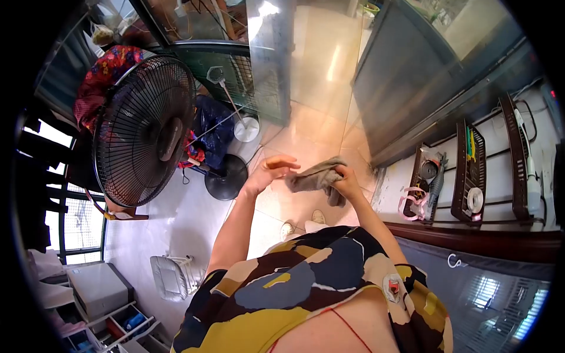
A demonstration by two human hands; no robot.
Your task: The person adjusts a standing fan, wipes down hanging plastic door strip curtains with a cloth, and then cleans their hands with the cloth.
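Observation:
A crumpled grey-brown cloth point(318, 176) hangs in front of my body, over the tiled floor. My right hand point(348, 181) grips its right end, and one part of the cloth droops below those fingers. On the other side, my left hand point(274, 172) has its fingers stretched out and apart, close to the cloth's left end. Whether the left fingertips touch the fabric I cannot tell.
A large black fan point(147, 129) stands at the left on a round base point(226, 177). Brown wall baskets point(469, 170) with small items line the right, near a grey door point(406, 70). A padded grey folding seat point(169, 277) is at lower left.

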